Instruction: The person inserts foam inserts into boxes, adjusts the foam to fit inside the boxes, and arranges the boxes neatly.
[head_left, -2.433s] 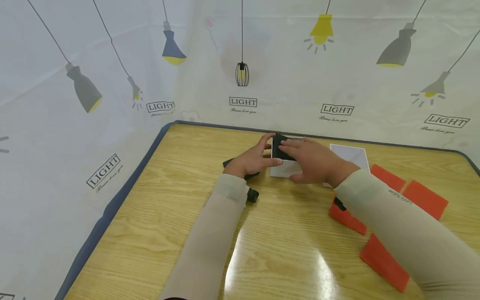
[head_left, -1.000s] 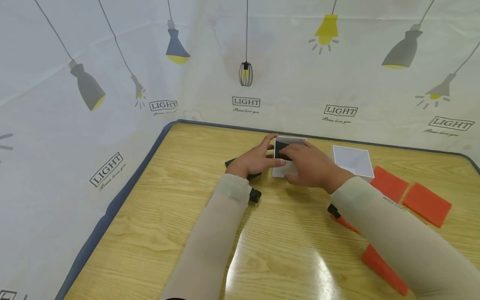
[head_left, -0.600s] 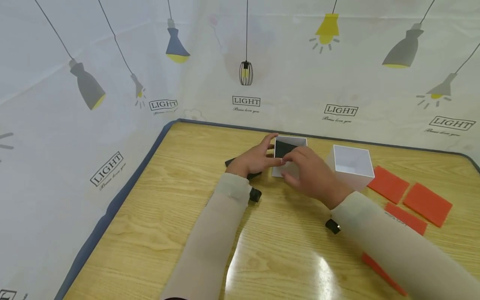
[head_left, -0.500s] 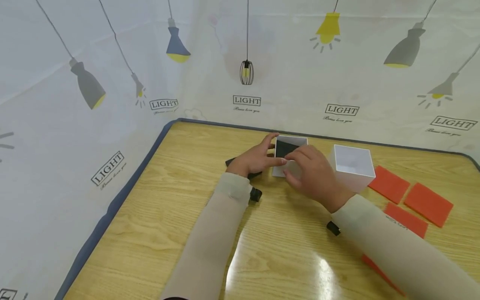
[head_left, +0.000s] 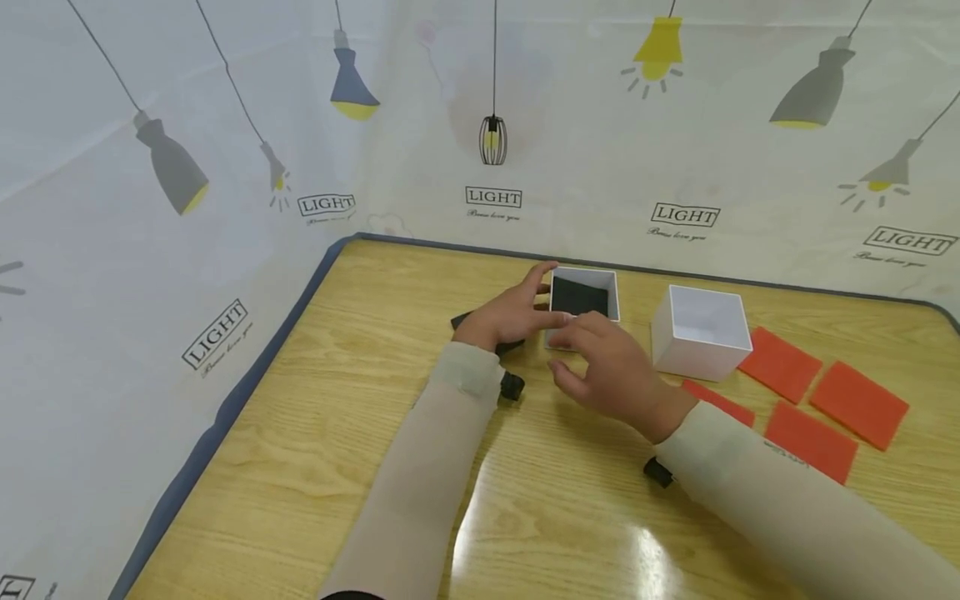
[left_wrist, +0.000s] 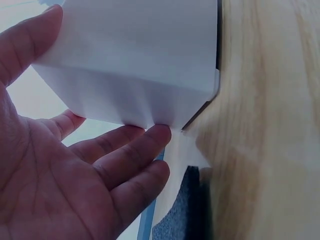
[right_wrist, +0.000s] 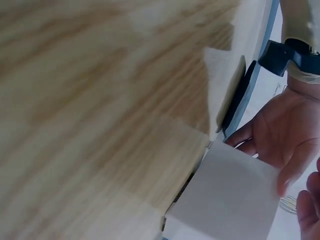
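A wood-grain worktop (head_left: 360,433) with a dark rim met lamp-printed sheeting (head_left: 225,167). Left hand (head_left: 510,317) steadied the white box (head_left: 596,283) with straight fingers; right hand (head_left: 611,375) hovered relaxed, empty.

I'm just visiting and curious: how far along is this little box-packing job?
One black pad already lies inside the small white box, which the left hand steadies by its side. The right hand hovers open just in front of it, holding nothing. The second white box looks empty, and the orange pads lie untouched on the table.

table (head_left: 390,400): glossy wood grain | white box (head_left: 701,342): smooth matt card | orange sheets (head_left: 858,402): matt
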